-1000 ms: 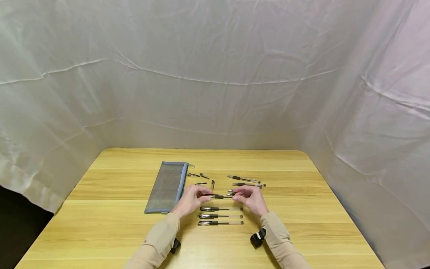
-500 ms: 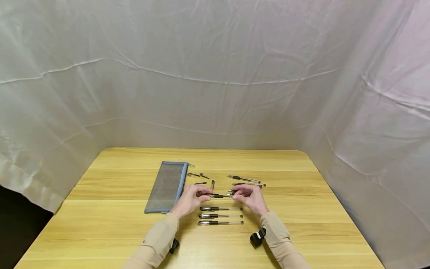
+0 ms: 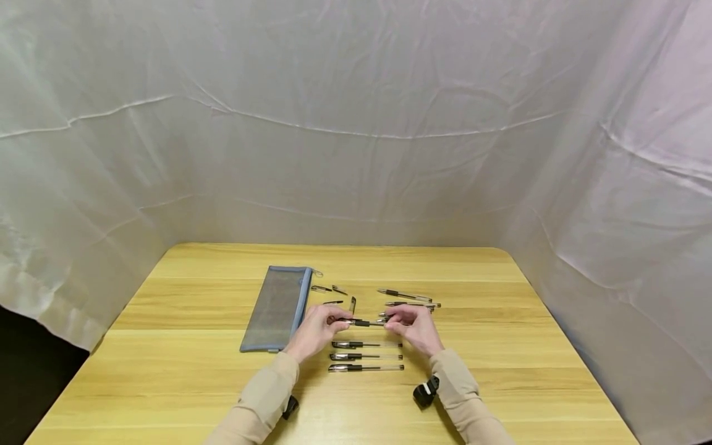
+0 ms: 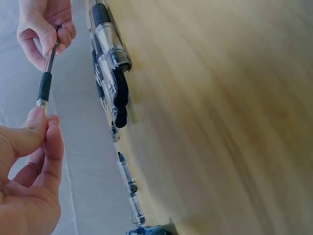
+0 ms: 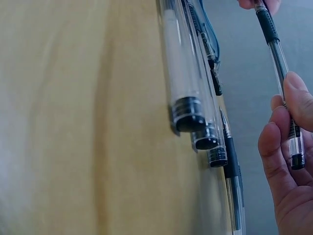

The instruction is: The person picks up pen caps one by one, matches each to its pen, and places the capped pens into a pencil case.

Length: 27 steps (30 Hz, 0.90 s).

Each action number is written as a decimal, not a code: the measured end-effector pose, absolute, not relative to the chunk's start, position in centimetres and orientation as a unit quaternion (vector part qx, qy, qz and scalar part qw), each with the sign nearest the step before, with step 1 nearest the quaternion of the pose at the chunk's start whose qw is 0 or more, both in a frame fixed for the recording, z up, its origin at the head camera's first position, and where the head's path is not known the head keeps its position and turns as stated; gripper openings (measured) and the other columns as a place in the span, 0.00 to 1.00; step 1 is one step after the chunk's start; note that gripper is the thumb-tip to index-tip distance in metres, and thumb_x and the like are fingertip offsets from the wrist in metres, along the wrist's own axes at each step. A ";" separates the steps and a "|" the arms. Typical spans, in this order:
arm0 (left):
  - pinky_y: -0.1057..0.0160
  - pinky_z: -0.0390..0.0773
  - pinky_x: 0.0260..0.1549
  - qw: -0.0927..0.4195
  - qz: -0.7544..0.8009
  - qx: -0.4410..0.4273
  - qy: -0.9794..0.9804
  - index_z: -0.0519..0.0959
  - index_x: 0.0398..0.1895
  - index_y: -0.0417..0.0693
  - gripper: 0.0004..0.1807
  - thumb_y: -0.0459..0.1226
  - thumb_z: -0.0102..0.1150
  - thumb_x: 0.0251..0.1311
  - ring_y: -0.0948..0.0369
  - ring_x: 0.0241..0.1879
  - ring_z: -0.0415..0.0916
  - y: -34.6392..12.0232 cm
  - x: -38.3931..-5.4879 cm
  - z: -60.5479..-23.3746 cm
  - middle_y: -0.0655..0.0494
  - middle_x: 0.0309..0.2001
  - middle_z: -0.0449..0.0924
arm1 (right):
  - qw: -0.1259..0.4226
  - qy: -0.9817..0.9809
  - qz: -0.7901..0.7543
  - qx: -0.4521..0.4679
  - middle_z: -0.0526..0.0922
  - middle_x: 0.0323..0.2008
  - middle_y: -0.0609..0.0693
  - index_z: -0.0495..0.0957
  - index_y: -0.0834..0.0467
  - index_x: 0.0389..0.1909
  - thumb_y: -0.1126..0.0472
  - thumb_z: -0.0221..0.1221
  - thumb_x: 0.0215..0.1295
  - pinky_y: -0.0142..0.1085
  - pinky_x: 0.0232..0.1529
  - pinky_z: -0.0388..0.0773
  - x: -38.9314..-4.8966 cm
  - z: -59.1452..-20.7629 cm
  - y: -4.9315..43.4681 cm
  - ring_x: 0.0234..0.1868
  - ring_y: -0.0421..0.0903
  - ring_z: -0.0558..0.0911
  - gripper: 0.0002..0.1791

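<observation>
A clear gel pen (image 3: 363, 323) with a black grip is held level above the table between both hands. My left hand (image 3: 317, 329) pinches its front end between thumb and fingers, which hide the tip. With thumb and fingertips, my right hand (image 3: 417, 332) holds the clear barrel near the back end; the black end plug (image 5: 297, 161) sticks out below those fingers in the right wrist view. Closer to me, three capped pens (image 3: 365, 356) lie parallel in a row on the table.
A blue-edged mesh zip pouch (image 3: 275, 309) lies left of the hands. Several loose caps (image 3: 339, 290) are scattered beside it. Beyond the right hand lie more uncapped pens (image 3: 405, 295). Light cloth (image 3: 356, 173) hangs behind the wooden table (image 3: 500, 383).
Both hands stay almost in place around the pen. The pen has shifted very slightly away from me; the things on the table have not moved.
</observation>
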State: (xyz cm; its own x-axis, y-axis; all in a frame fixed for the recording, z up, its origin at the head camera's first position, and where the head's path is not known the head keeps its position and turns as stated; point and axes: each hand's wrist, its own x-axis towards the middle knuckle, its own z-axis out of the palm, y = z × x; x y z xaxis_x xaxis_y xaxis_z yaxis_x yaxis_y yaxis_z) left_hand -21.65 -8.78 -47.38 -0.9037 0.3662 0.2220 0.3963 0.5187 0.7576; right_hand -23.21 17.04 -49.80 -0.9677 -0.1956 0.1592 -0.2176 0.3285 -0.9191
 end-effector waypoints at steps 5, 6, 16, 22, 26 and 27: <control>0.61 0.79 0.47 0.024 -0.418 -0.218 -0.881 0.88 0.45 0.47 0.09 0.34 0.65 0.63 0.59 0.43 0.80 -8.7 -21.5 -47.2 0.55 0.45 0.88 | 0.019 -0.813 0.563 0.146 0.87 0.31 0.64 0.83 0.72 0.45 0.71 0.71 0.54 0.26 0.33 0.82 -23.1 -50.0 17.1 0.28 0.33 0.83 0.17; 0.62 0.79 0.46 0.024 -0.418 -0.219 -0.881 0.88 0.45 0.48 0.09 0.34 0.65 0.62 0.59 0.43 0.80 -8.7 -21.5 -47.2 0.55 0.45 0.88 | 0.019 -0.813 0.563 0.148 0.87 0.31 0.64 0.83 0.72 0.45 0.71 0.71 0.54 0.26 0.33 0.82 -23.2 -50.0 17.2 0.28 0.33 0.83 0.17; 0.71 0.80 0.35 0.005 -0.453 -0.223 -0.863 0.88 0.45 0.45 0.09 0.33 0.64 0.64 0.63 0.36 0.81 -9.2 -21.9 -47.5 0.51 0.44 0.89 | 0.001 -0.822 0.552 0.140 0.88 0.35 0.63 0.84 0.68 0.45 0.69 0.71 0.55 0.25 0.34 0.81 -23.3 -49.4 16.9 0.29 0.32 0.81 0.16; 0.71 0.81 0.33 -0.001 -0.475 -0.227 -0.850 0.86 0.47 0.40 0.10 0.33 0.63 0.65 0.55 0.35 0.84 -9.4 -22.4 -47.2 0.46 0.43 0.89 | -0.005 -0.832 0.534 0.154 0.88 0.40 0.63 0.85 0.64 0.46 0.64 0.70 0.59 0.25 0.35 0.80 -23.4 -49.4 17.3 0.32 0.32 0.80 0.15; 0.71 0.81 0.33 -0.008 -0.484 -0.213 -0.849 0.85 0.48 0.37 0.11 0.32 0.62 0.66 0.50 0.35 0.85 -9.6 -22.4 -47.2 0.45 0.41 0.89 | -0.029 -0.827 0.528 0.191 0.87 0.46 0.64 0.83 0.66 0.49 0.66 0.67 0.62 0.25 0.43 0.81 -23.6 -49.4 18.0 0.39 0.38 0.85 0.15; 0.71 0.81 0.33 -0.010 -0.485 -0.208 -0.850 0.85 0.48 0.37 0.11 0.32 0.62 0.65 0.50 0.35 0.85 -9.6 -22.4 -47.2 0.45 0.41 0.89 | -0.036 -0.825 0.527 0.201 0.87 0.48 0.65 0.83 0.66 0.50 0.67 0.66 0.62 0.25 0.45 0.81 -23.6 -49.5 18.2 0.42 0.42 0.86 0.15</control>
